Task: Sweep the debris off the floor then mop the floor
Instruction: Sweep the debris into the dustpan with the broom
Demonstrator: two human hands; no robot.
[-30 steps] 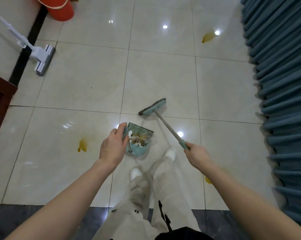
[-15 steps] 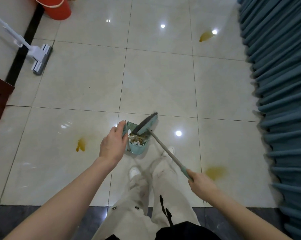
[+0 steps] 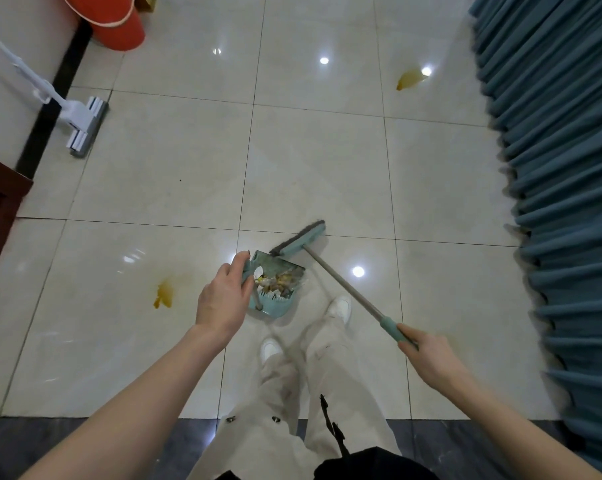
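Swung clear of the teal dustpan (image 3: 279, 308), over whose mouth it lay half a second earlier, the broom head (image 3: 299, 239) now sits just beyond the pan's far right corner. From left: a white flat mop (image 3: 85, 128) stands idle. A yellow spill (image 3: 164, 293) marks the tiled floor (image 3: 327, 161). The person's left hand (image 3: 223, 299) curls its fingers round the top of the dustpan, held at floor level just ahead of the white shoes (image 3: 341, 308) and loaded with paper scraps and other debris (image 3: 275, 280). The right hand (image 3: 424, 351) is wrapped round the teal grip of the broom's handle. A second yellow spill (image 3: 408, 79) lies near the blue curtain (image 3: 552, 168). Sweeping appears to be in its closing strokes, with no loose litter visible on the tiles. The next move likely calls for one last draw of the bristles toward a steadied pan, then emptying it and fetching the mop for the spills.
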